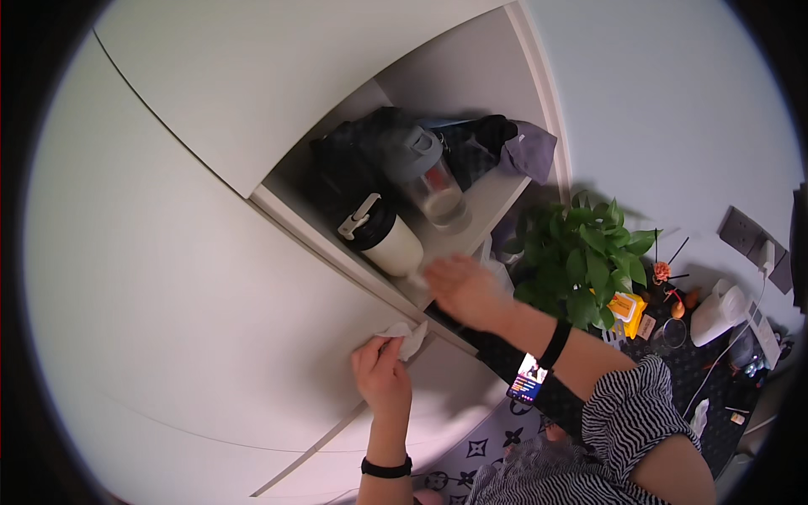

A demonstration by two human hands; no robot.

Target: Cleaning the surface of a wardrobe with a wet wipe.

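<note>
My left hand (383, 374) is closed on a crumpled white wipe (409, 339), held against the cabinet's edge below the open shelf. My right hand (468, 290) reaches over the front of the shelf (488, 206), blurred by motion. A pale patch shows by its fingertips, but I cannot tell whether it holds anything. Just beyond the right hand, a cream tumbler (396, 247) with a black lid and carry handle stands on the shelf. Behind it is a clear bottle (438, 189) with a grey lid.
Dark bags (353, 151) and a purple-grey cloth (530, 151) fill the shelf's back. To the right, a leafy plant (585, 252), a yellow wipes pack (624, 311) and a white bottle (718, 313) crowd a black surface. A lit phone (528, 379) lies under my right forearm.
</note>
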